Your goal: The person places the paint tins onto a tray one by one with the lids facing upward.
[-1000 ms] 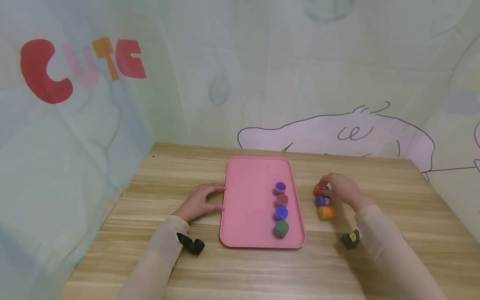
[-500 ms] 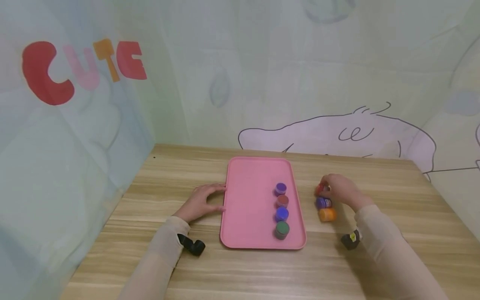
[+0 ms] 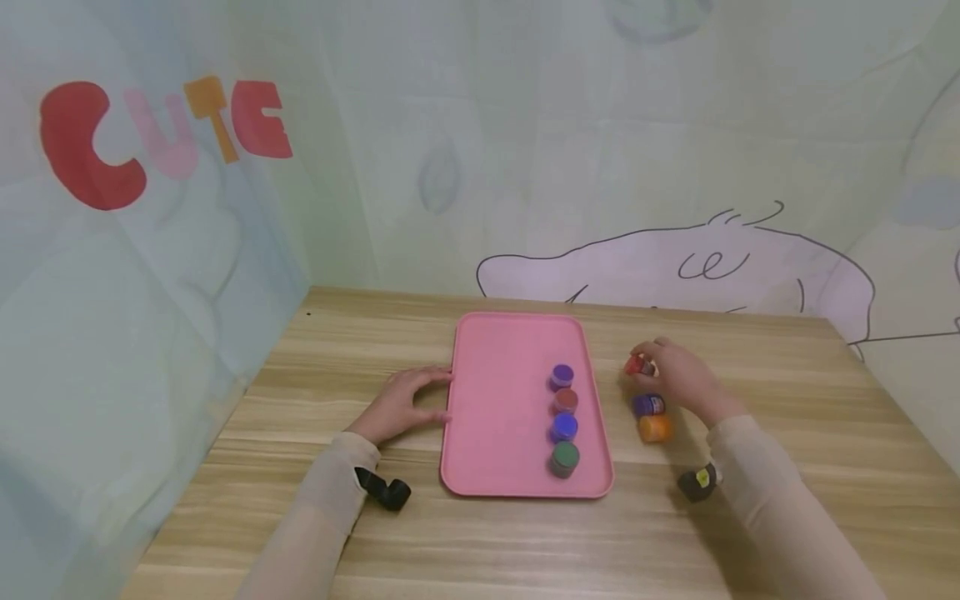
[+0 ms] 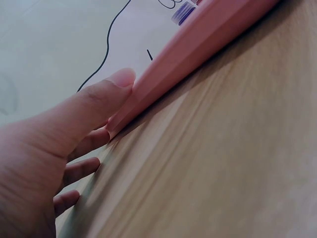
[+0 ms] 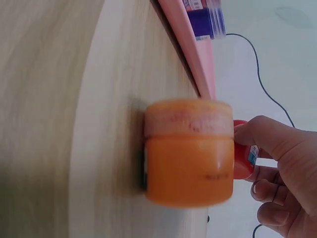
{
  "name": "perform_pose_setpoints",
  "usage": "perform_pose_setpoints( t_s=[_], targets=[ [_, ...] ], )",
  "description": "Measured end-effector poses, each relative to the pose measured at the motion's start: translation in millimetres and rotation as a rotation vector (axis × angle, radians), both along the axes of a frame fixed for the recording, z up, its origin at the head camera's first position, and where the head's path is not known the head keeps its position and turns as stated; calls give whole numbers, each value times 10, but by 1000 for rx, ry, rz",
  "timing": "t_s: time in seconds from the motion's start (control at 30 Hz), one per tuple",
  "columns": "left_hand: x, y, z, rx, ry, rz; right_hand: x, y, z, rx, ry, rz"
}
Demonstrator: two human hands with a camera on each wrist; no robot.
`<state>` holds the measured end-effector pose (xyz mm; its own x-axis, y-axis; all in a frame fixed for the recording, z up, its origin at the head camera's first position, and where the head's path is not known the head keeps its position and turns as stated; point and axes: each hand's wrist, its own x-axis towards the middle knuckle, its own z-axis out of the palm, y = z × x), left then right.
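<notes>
My left hand (image 3: 403,405) rests with its thumb and fingertips against the left rim of the pink tray (image 3: 495,400). In the left wrist view the thumb lies on the tray's edge and the other fingers are lightly bent. To the right of the tray, my right hand (image 3: 682,379) pinches a small red paint jar (image 3: 637,365) between thumb and fingers, with a labelled side showing in the right wrist view. Just nearer to me lie a purple jar (image 3: 648,405) and an orange jar (image 3: 655,429), both on their sides; the orange one partly hides the red jar in the right wrist view.
Along the tray's right side stand several jars in a row: purple (image 3: 562,377), red-brown (image 3: 566,402), blue (image 3: 564,427) and green (image 3: 565,459). A wooden table (image 3: 480,550) carries everything. A printed curtain (image 3: 405,167) hangs behind the table's far edge.
My right hand has shifted slightly away from me and left with the red jar, opening a gap between it and the purple jar. The left hand and tray stay put.
</notes>
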<state>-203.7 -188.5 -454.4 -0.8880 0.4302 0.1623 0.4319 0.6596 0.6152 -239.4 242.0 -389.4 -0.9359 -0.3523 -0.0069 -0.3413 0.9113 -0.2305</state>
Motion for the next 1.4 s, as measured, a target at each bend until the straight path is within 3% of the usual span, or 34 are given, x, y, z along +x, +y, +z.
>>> perform_pose_setpoints(
  t_s=[0.6, 1.0, 1.2, 1.4],
  targets=[
    [-15, 8, 7, -10, 2, 4, 70, -193, -53, -212, -34, -92],
    [-1, 15, 22, -5, -8, 4, 91, -340, -141, -314, 32, -48],
    [9, 18, 25, -12, -12, 10, 96, -431, -143, -367, -79, -97],
    [15, 11, 25, -13, -14, 9, 73, -522, -169, -384, -121, -111]
  ],
)
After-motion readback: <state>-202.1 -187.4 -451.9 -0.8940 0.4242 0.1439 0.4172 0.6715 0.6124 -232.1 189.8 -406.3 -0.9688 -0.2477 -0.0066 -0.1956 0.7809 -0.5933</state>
